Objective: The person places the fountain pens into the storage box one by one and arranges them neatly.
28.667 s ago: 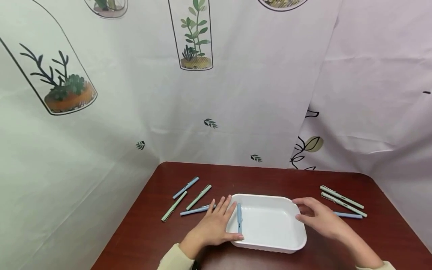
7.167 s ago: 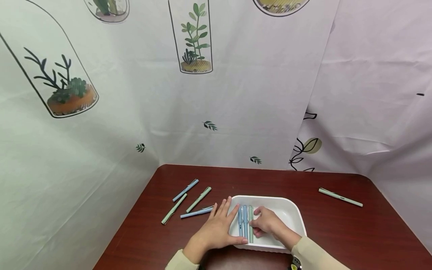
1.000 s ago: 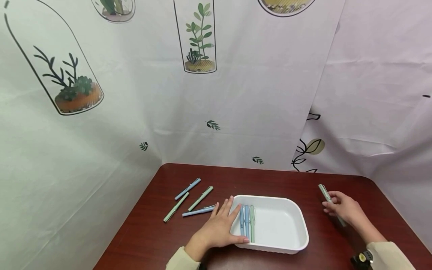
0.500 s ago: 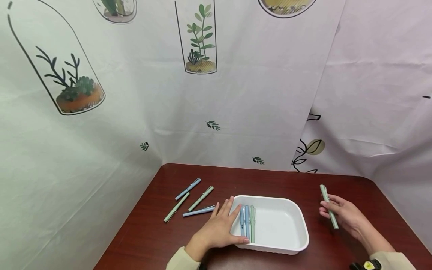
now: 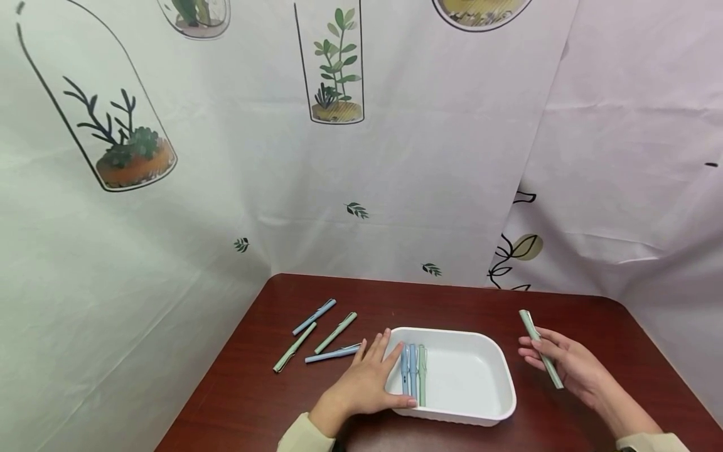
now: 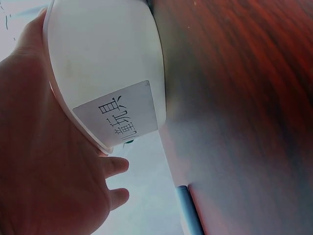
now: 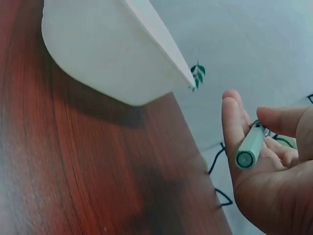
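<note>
A white rectangular tray (image 5: 471, 376) stands on the dark red table. Two blue pens (image 5: 413, 370) and one green pen (image 5: 422, 376) lie side by side along its left end. My left hand (image 5: 361, 383) rests spread on the tray's left rim, thumb at the near edge; the left wrist view shows that hand (image 6: 54, 147) alongside the tray wall, which bears a printed label (image 6: 120, 111). To the right of the tray, my right hand (image 5: 570, 361) pinches another green pen (image 5: 539, 348) between thumb and fingers, above the table. In the right wrist view this pen (image 7: 250, 147) points end-on at the camera.
Left of the tray lie two more green pens (image 5: 295, 347) and two blue pens (image 5: 314, 316), one partly behind my left fingers. The table (image 5: 440, 301) ends at a pale patterned cloth (image 5: 423, 188) behind and on both sides.
Since the oldest frame, a blue and a green pen have joined the first blue one in the tray. My right hand has lifted the last right-side green pen and moved left; my left hand stays.
</note>
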